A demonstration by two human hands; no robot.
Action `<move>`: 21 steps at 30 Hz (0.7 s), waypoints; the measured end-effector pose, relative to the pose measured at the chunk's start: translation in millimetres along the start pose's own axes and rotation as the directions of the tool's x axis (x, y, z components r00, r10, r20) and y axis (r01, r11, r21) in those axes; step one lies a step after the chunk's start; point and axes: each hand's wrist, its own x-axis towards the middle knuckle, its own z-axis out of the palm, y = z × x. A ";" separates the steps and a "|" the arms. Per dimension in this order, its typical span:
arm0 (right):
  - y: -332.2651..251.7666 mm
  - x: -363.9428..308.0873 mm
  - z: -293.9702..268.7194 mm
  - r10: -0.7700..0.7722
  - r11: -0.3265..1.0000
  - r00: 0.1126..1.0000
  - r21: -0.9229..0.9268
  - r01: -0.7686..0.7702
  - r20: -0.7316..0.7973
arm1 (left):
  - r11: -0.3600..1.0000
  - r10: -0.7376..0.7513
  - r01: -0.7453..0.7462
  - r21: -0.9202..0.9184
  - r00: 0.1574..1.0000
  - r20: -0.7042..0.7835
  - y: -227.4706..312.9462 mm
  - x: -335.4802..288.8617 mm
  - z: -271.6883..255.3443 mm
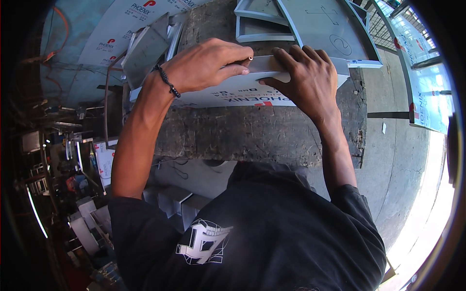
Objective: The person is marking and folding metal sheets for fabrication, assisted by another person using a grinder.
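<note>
A long folded sheet-metal panel [213, 92] stands along the workbench, its near face covered in white printed film and its top flange bare grey. My right hand [309, 72] grips the panel's top edge, fingers over the flange and thumb on the near side. My left hand [208, 63] is closed above the same edge, farther left. From its fingers pokes the round pale end of a thin pencil-like stick [250, 58]; the rest of the stick is hidden by the hand.
The dark, worn workbench [242, 133] lies under the panel. Behind it are a grey metal tray [335, 29] with marker lines and a divided metal frame [264, 29]. Bent metal pieces [145, 53] lean at the left. A film-covered sheet [422, 72] stands at the right.
</note>
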 end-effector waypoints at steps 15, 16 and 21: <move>0.1 -0.7 1.6 0.009 1.000 1.000 -0.011 -0.009 -0.005 | 0.941 -0.338 0.329 -0.079 0.907 -0.250 31.4 -38.2 7.4; 0.4 -0.8 2.0 0.005 1.000 1.000 -0.006 -0.005 -0.017 | 0.922 -0.382 0.385 -0.029 0.900 -0.212 35.6 -38.2 11.4; -2.4 -0.8 1.3 -0.007 1.000 0.998 -0.007 0.007 -0.063 | 0.865 -0.492 0.502 -0.003 0.846 -0.206 36.8 -40.1 23.3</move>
